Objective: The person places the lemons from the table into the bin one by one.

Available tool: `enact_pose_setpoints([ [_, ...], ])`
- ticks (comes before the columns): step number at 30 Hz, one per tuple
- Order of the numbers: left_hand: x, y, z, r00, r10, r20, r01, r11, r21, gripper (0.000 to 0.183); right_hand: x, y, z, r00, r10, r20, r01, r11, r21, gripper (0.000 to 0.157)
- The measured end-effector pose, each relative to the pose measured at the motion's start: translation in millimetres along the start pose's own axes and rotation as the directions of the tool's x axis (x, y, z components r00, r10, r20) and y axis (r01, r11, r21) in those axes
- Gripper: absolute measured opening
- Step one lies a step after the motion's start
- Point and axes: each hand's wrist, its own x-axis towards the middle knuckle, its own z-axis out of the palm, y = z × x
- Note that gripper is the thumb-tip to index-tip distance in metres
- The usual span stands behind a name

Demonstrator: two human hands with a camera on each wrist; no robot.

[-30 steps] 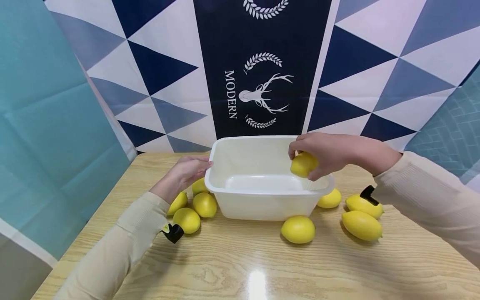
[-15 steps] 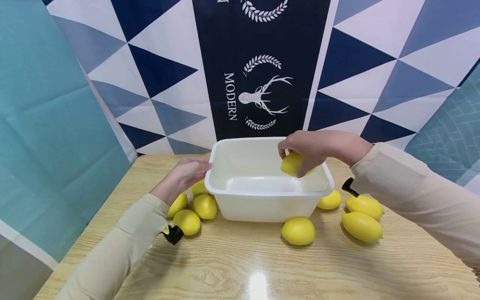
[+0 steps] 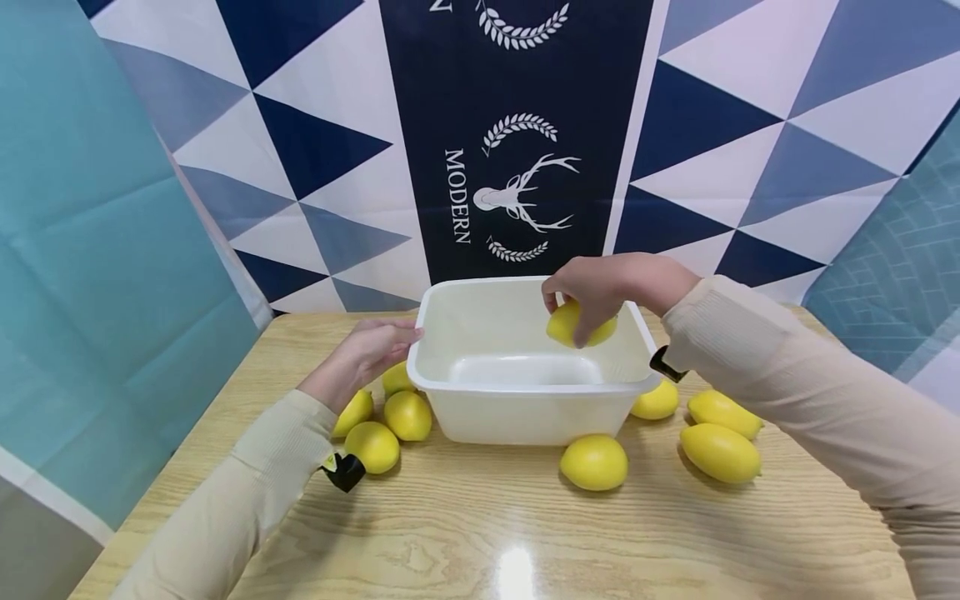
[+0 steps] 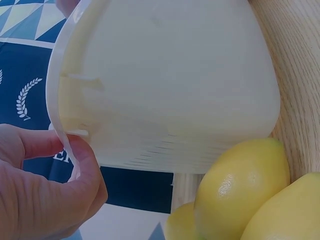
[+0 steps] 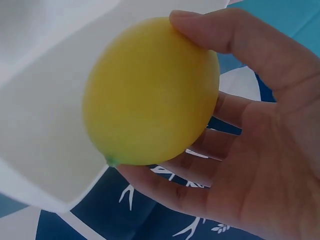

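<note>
A white plastic basin stands on the wooden table, its inside bare where it shows. My left hand pinches the basin's left rim between thumb and fingers, as the left wrist view shows close up. Over the basin's right half, my right hand holds a yellow lemon with a green tip. The thumb presses one side of that lemon, and the fingers curl behind it. Near the basin's front right corner lies another lemon.
Several lemons cluster left of the basin beside my left wrist. On the right, a lemon sits against the basin, and two more lie farther out under my right forearm. A patterned cloth hangs behind the table.
My right hand has carried the lemon leftward, from the basin's right rim to farther in over its inside. The left hand has stayed on the left rim.
</note>
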Motion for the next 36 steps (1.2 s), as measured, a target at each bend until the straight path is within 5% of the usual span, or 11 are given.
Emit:
enact_pose_setpoints([
  [23, -0.6, 0.2, 2.2, 1.000, -0.005, -0.013, 0.005, 1.000, -0.012, 0.045, 23.3, 14.2, 7.8, 0.991, 0.115, 0.073, -0.118, 0.992, 0.048, 0.041],
  [36, -2.1, -0.1, 2.0, 1.000, 0.011, 0.010, -0.011, 1.000, -0.027, 0.045, 16.7, 15.7, 14.3, 0.999, 0.042, 0.006, -0.042, 0.998, 0.043, 0.038],
])
